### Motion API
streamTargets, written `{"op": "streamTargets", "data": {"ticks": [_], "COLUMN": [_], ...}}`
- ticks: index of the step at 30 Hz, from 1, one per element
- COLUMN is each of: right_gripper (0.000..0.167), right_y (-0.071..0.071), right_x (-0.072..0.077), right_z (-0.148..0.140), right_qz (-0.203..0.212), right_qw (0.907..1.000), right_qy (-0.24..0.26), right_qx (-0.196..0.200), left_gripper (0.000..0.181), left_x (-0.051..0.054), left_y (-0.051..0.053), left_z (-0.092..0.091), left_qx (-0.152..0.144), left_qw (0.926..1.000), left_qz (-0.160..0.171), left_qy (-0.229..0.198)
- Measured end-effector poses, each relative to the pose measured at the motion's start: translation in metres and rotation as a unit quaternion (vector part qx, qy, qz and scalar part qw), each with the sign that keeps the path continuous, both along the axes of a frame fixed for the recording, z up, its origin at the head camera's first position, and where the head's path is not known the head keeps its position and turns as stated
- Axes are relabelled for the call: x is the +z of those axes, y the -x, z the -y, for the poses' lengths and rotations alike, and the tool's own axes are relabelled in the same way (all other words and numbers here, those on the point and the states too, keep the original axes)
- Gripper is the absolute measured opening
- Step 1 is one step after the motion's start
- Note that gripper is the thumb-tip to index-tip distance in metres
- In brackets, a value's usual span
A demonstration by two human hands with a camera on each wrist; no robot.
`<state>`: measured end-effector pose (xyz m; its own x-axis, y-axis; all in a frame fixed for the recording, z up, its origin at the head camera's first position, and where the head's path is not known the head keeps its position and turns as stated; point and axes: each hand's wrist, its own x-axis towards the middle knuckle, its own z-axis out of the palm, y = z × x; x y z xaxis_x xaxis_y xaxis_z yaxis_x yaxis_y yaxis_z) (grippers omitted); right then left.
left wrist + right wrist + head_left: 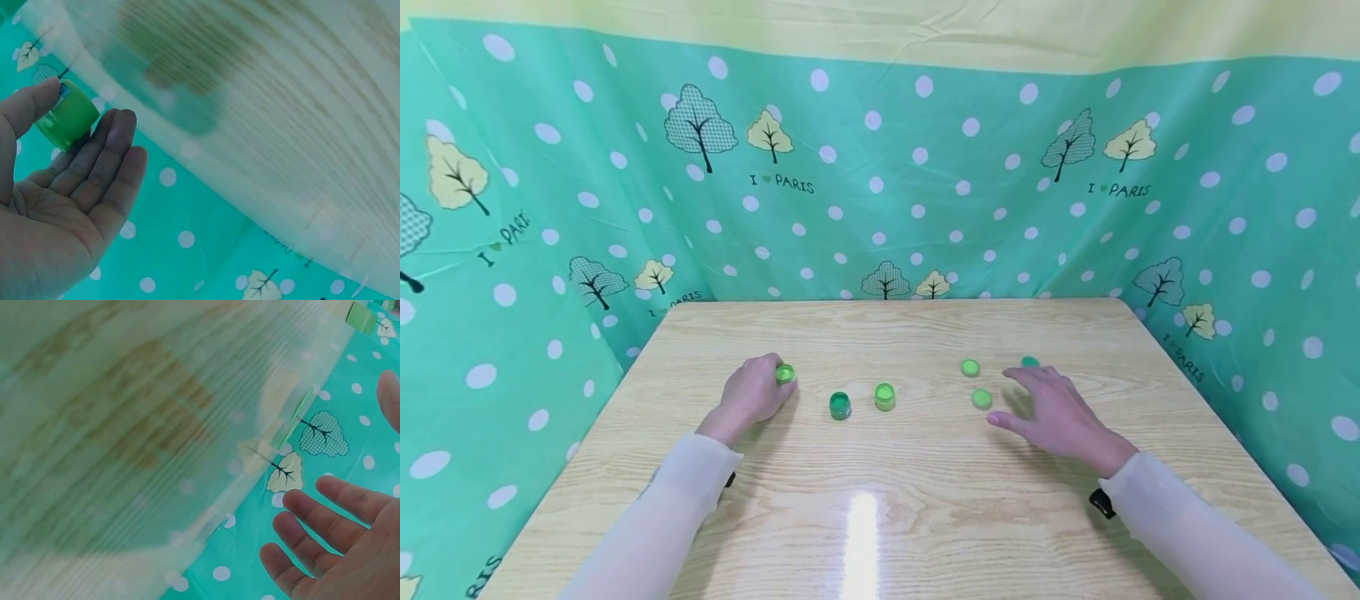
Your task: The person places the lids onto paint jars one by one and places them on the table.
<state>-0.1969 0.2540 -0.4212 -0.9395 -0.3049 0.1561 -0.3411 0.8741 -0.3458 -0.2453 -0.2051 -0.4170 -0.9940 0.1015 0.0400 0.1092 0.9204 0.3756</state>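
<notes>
A small light green jar point(786, 373) is pinched between the thumb and fingers of my left hand point(752, 392), at the table's left. The left wrist view shows the same green jar point(70, 115) between thumb and fingers of the left hand point(69, 194). My right hand point(1060, 417) hovers at the right with fingers spread, holding nothing. Just left of it lie two light green lids point(970, 367) point(981, 399), and a dark green lid point(1030, 362) lies behind it. In the right wrist view the right hand point(340, 540) has its fingers apart.
A dark green jar point(840, 406) and another light green jar point(885, 397) stand mid-table, between the hands. The wooden table point(880, 333) ends at a green dotted curtain point(917, 183) behind and at both sides.
</notes>
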Motion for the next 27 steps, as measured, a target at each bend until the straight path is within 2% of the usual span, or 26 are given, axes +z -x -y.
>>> {"op": "streamTargets", "data": {"ticks": [7,13,27], "right_gripper": [0.082,0.082,0.071], "right_y": [0.002,0.005,0.01], "right_x": [0.002,0.002,0.002], "right_z": [0.004,0.007,0.019], "right_qz": [0.017,0.012,0.007], "right_qw": [0.9998,0.9999,0.9997], "right_qy": [-0.003,-0.008,-0.021], "right_qx": [-0.003,0.001,0.011], "left_gripper": [0.026,0.025,0.025], "left_x": [0.006,0.011,0.013], "left_y": [-0.007,-0.015,-0.028], "left_z": [-0.005,-0.012,-0.026], "left_qx": [-0.006,-0.012,-0.028], "left_qw": [0.9992,0.9978,0.9943], "left_qz": [-0.019,-0.042,-0.057], "left_qy": [-0.036,-0.05,-0.085]}}
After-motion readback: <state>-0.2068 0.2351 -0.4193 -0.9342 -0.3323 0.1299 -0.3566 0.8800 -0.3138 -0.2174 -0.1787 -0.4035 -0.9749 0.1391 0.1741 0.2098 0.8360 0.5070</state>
